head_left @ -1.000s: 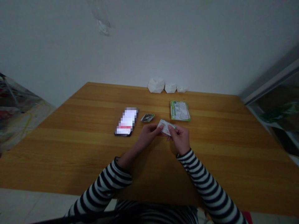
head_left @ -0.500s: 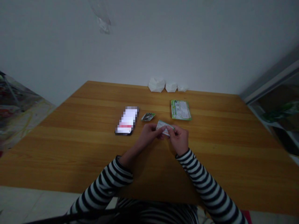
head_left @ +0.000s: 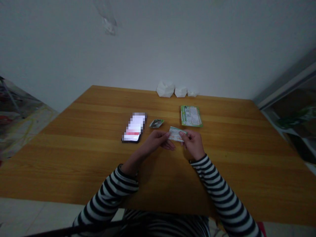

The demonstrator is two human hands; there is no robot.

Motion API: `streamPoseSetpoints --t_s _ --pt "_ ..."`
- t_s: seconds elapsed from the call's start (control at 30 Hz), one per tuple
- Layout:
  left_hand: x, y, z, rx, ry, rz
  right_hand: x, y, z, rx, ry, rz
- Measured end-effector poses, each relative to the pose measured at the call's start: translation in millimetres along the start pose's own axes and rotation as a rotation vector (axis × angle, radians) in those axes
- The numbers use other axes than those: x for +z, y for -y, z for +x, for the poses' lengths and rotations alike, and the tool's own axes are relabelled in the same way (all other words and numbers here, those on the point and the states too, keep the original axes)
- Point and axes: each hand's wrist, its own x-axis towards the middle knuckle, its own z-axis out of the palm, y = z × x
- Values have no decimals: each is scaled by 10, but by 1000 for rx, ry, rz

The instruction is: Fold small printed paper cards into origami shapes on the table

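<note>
A broad brown wooden surface filled the middle of the view, running back to a pale wall. Two arms in black-and-white striped sleeves reached over its near edge. The left hand and the right hand met near the middle of the surface, each pinching one end of a small white-and-green sachet between thumb and fingertips, so that it was held just above the wood, roughly level. To the left of the hands lay a dark rectangular phone with its screen lit. Beyond the right hand, a flat green-bordered printed packet lay on the wood. At the far edge, by the wall, three crumpled white paper lumps sat in a row. Between phone and sachet lay a small silvery torn wrapper scrap.
</note>
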Motion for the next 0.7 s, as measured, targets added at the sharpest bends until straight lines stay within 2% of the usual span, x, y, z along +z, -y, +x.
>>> streamPoseSetpoints --t_s 0.23,0.37,0.47,0.63,0.7 --pt "45 10 32 229 -306 291 18 -18 15 84 164 89" --pt "65 29 14 262 -416 442 98 7 -11 140 166 197" --pt "98 67 20 347 -540 545 209 4 -48 235 141 359" --pt "114 118 49 389 -587 614 371 -19 -102 284 108 506" --pt "81 111 52 393 -586 620 367 -7 -103 283 150 554"
